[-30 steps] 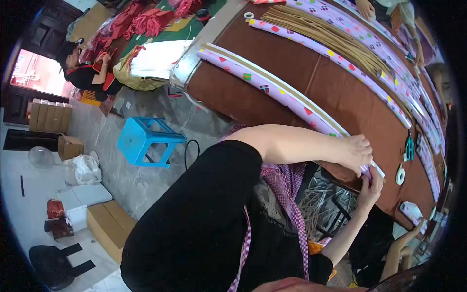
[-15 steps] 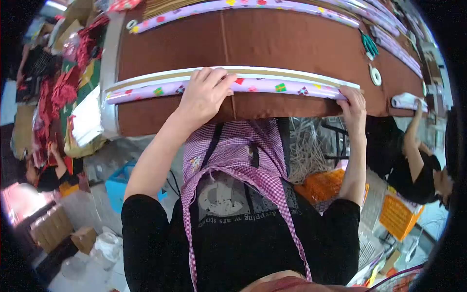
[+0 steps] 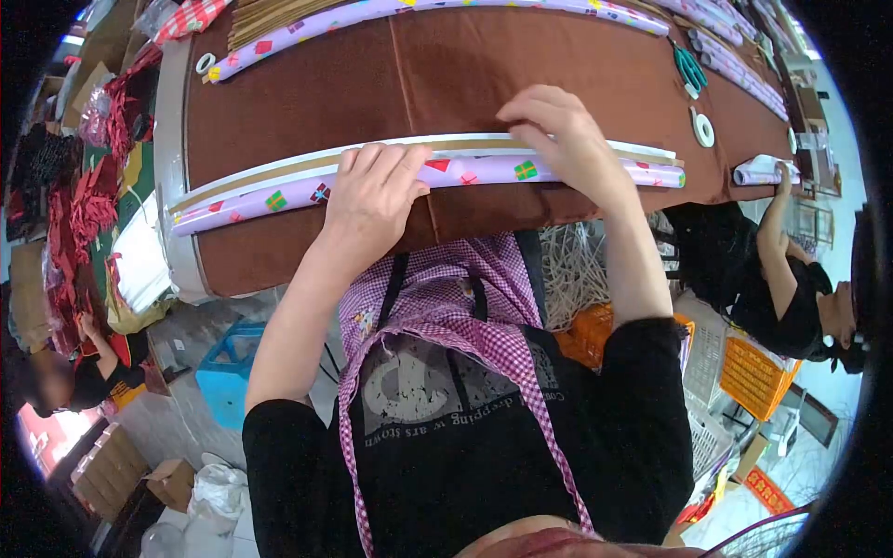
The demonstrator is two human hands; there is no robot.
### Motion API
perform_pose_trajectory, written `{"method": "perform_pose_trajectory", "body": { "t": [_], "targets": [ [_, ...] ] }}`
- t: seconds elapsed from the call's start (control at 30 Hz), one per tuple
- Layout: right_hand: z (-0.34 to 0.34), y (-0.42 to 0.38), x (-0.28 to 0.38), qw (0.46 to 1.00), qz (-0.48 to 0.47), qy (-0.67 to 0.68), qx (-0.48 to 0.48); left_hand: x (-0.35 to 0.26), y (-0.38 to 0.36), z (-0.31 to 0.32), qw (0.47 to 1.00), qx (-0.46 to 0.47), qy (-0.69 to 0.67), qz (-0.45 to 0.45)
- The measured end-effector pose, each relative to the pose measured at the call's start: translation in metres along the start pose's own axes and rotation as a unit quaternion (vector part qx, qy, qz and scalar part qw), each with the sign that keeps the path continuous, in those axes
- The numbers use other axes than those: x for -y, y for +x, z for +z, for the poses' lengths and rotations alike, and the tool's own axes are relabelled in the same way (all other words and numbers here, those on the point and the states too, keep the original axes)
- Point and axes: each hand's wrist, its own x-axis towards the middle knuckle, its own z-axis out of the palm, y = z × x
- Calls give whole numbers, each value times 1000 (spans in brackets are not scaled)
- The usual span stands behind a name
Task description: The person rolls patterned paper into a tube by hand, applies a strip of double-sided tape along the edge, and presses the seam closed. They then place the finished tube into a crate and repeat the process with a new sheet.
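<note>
A long lilac roll of gift-patterned paper lies across the near part of the brown-covered table. Along its far side run a white edge and a tan strip. My left hand rests on the roll left of its middle, fingers close together, pressing it down. Above the right part of the roll is my right hand, raised, with its fingers apart and curved, holding nothing.
Another patterned roll lies across the table's far side, with tan strips behind it. Green-handled scissors and a white tape ring are at the right. A co-worker handles a roll at far right; another person is at left.
My right hand has let go of the roll's right end and moved left and up over the roll. My left hand still rests on it. The view has shifted slightly.
</note>
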Motion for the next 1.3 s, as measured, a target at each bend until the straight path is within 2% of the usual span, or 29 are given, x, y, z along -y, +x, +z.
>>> {"method": "perform_pose_trajectory", "body": {
  "t": [0.07, 0.13, 0.5, 0.83, 1.13, 1.2, 1.3],
  "targets": [
    [15, 13, -2, 997, -21, -44, 64, 2, -2, 2, 1000, -5, -2, 2],
    [23, 19, -2, 996, -29, -40, 69, 5, -3, 2, 1000, -11, -5, 4],
    [23, 29, 13, 985, 62, -53, 154, 7, 0, 2, 1000, -16, -24, 7],
    [22, 29, 12, 985, 60, -29, 162, 6, 0, 2, 999, -31, -41, -2],
    [22, 22, 14, 988, 44, -4, 147, 8, 0, 3, 997, -63, 10, 40],
    [21, 18, 21, 985, 98, -4, 139, 7, -1, 1, 998, -50, 12, 26],
    [20, 14, 23, 982, 117, 10, 145, 5, 0, 1, 998, -53, 28, 28]
  ]
}}
